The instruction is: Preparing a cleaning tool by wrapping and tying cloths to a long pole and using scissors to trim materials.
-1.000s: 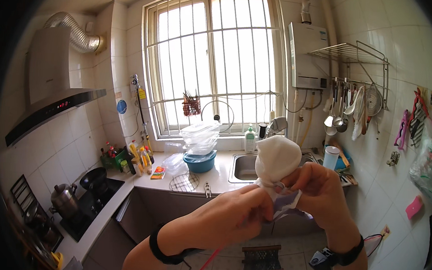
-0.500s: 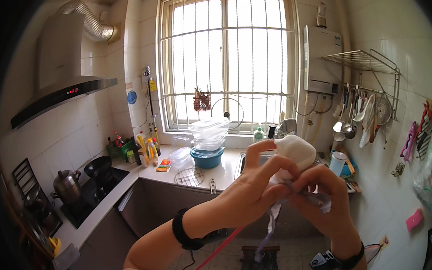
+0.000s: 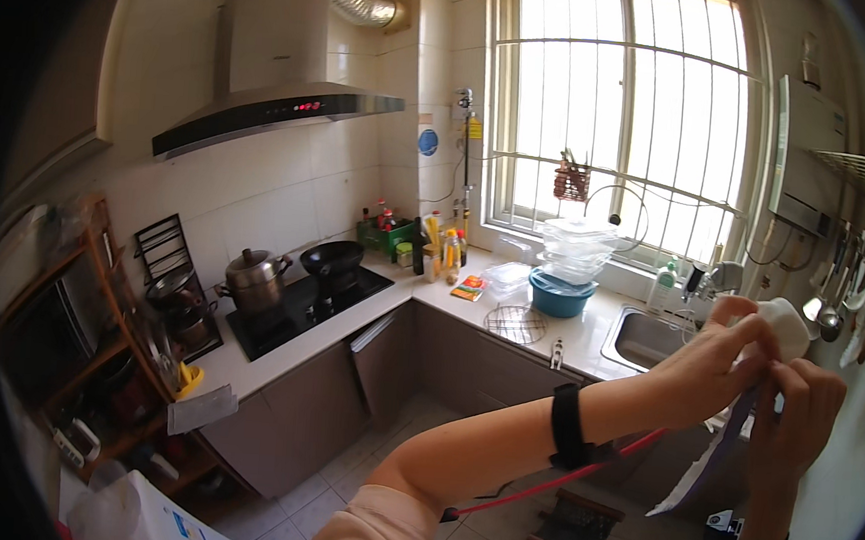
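Note:
My left hand and my right hand are raised together at the right of the view, fingertips almost meeting. Between them is a rounded, smooth white thing whose kind I cannot make out. The left fingers curl over its near side, and the right fingers pinch together just below it. A purple-and-white strip hangs from the pinched fingertips. Both wrists wear black bands. Behind the left forearm a thin red rod or cord runs slantwise.
Beyond the hands lie a steel sink, a blue basin holding clear plastic containers, and bottles. To the left, a steel pot and black wok stand on the hob. A low rack sits on the floor.
The view has swung left, bringing the hob and shelves further in. Both hands now appear further right, still around the white thing. The purple-and-white strip hangs longer and more spread out.

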The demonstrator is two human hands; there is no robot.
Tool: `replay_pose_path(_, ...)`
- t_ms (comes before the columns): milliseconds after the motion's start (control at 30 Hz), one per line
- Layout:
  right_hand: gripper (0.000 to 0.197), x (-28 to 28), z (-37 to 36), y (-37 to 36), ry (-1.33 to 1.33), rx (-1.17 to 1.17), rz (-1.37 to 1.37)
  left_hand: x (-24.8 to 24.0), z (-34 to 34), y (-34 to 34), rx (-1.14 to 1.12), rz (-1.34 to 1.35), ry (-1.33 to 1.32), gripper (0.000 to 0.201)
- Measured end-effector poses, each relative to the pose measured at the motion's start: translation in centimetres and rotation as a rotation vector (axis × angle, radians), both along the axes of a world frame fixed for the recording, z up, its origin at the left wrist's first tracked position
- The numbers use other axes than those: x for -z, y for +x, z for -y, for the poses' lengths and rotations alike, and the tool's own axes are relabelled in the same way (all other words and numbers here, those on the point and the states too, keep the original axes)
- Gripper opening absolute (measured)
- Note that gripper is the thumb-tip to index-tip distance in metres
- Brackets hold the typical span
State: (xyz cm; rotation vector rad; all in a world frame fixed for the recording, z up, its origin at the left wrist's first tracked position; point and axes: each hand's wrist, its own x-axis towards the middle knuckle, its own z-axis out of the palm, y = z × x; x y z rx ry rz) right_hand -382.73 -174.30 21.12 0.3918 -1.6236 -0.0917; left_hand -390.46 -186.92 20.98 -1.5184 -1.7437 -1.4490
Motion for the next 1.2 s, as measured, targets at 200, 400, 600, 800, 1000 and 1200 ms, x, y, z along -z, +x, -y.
replay_pose_path(200,0.014,0.0,-0.6,-0.6,0.193,-0.068,0.013,-0.1,0.0,-0.6,0.153,0.074,0.035,0.011)
replay_pose_path(400,0.015,0.1,-1.8,-1.1,0.324,-0.122,-0.028,-0.3,0.0,-1.4,0.197,0.021,-0.01,0.01)
replay_pose_path(600,0.01,0.2,-2.4,-1.5,0.242,-0.222,0.047,-0.6,0.5,-1.6,0.15,-0.067,-0.031,0.008)
replay_pose_path(800,0.018,-0.3,-1.6,-0.9,0.139,-0.27,0.041,-0.9,0.3,-1.6,0.079,-0.23,-0.039,0.01)
replay_pose_path(1000,0.023,0.1,-1.3,-1.8,0.009,-0.352,0.065,-0.4,1.5,-0.9,-0.041,-0.176,-0.134,0.013)
replay_pose_path(1200,0.023,1.4,-2.1,-1.8,-0.286,-0.43,0.233,-1.2,1.0,-0.4,-0.043,-0.043,-0.269,0.011)
